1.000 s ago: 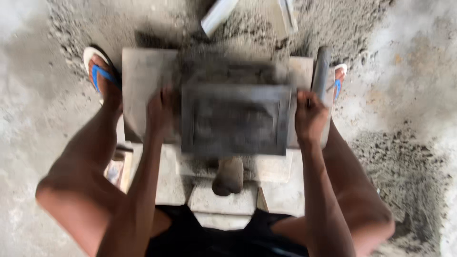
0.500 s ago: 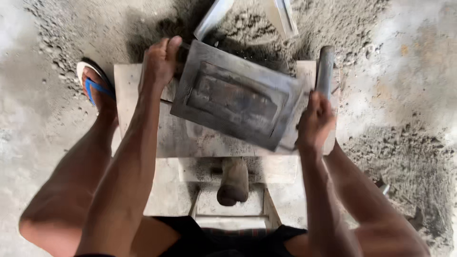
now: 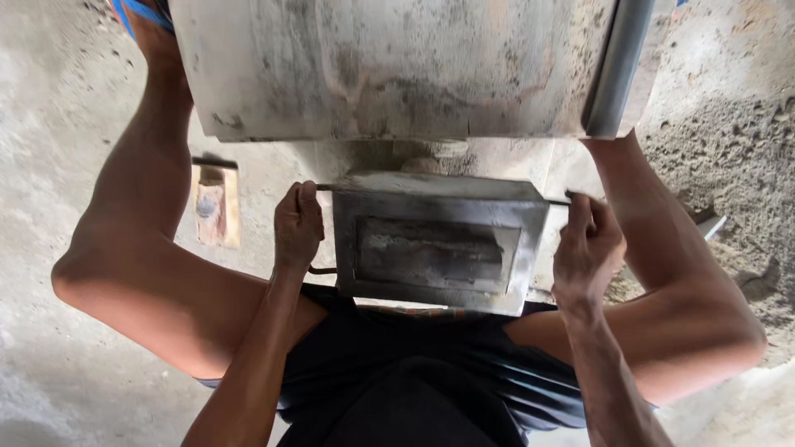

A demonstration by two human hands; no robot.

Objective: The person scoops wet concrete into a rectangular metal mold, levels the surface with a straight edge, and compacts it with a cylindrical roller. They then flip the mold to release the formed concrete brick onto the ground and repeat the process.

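A rectangular dark metal brick mould (image 3: 439,244) with thin wire handles on both sides is held close to my body, above my lap. My left hand (image 3: 298,225) is closed on the mould's left handle. At the other side my right hand (image 3: 586,248) grips the right handle. The mould's hollow faces up and looks grey and smeared inside. Just beyond the mould lies a wide grey slab-like work board (image 3: 389,66) dusted with cement.
A grey metal pipe (image 3: 621,66) runs along the board's right edge. A small wooden block (image 3: 214,203) lies on the concrete floor at my left knee. Loose grey sand (image 3: 729,149) is piled on the right. My blue sandal (image 3: 132,12) shows at the top left.
The mould was tilted over the board half a second ago; both hands have pulled it back toward my body and levelled it. The view has dropped lower and closer.
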